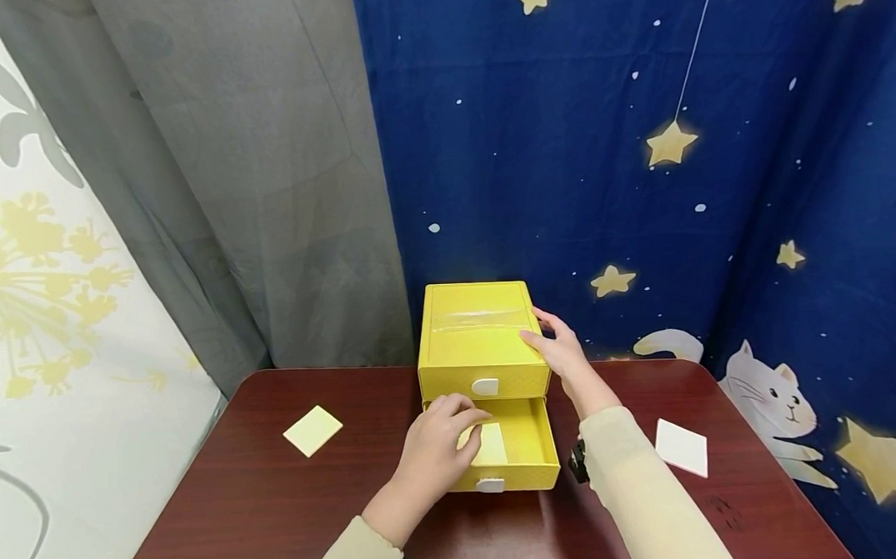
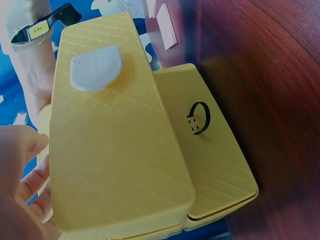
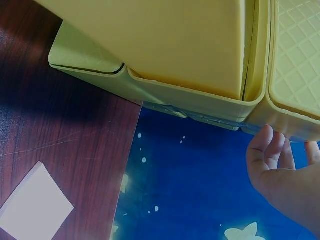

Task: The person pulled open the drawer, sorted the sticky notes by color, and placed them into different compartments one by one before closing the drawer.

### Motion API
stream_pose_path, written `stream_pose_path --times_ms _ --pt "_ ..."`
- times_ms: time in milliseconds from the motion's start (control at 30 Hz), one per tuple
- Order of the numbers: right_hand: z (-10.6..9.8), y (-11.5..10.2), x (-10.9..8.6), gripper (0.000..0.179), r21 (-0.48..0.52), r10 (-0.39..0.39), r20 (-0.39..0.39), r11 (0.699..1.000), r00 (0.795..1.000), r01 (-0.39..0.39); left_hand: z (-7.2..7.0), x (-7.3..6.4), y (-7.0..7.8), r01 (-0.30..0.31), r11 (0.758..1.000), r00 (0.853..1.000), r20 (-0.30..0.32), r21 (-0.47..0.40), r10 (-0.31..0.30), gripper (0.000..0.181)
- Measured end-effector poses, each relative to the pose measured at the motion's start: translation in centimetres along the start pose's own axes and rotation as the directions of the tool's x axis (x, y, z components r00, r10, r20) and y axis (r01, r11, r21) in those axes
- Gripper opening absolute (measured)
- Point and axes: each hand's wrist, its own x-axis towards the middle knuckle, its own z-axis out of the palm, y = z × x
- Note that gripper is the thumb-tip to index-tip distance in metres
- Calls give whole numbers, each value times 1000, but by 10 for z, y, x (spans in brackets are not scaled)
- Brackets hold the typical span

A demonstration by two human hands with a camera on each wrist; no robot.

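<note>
A yellow drawer unit [image 1: 479, 301] stands at the table's back edge, a drawer [image 1: 528, 478] pulled out below its top one. Inside that drawer lies a pale yellow pad of paper [image 1: 494, 444]. Over the drawer's left part is my left hand [image 1: 434, 447], its fingers loosely bent down by the pad with a gap between thumb and index finger. In the left wrist view, the drawer front [image 2: 115, 135] hides its fingertips. My right hand [image 1: 564, 358] rests against the unit's upper right side, thumb on top; the right wrist view shows its fingertips touching the side.
A light yellow pad [image 1: 313, 430] lies on the table to the left, a white pad [image 1: 681, 447] to the right. Beneath the pulled-out drawer, a lower front [image 2: 220, 160] has a black curved mark. Curtains [image 1: 487, 144] hang right behind the dark red table [image 1: 263, 504].
</note>
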Motion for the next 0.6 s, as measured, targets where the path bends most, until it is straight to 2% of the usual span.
stream_pose_path --times_ms 333,600 --pt "1 0 0 61 10 7 -2 1000 1000 -7 -11 -6 -14 -36 998 992 -121 -50 30 18" --pt "1 1 0 61 13 6 -2 1000 1000 -6 -20 -18 -28 -7 994 983 -185 -110 -13 23"
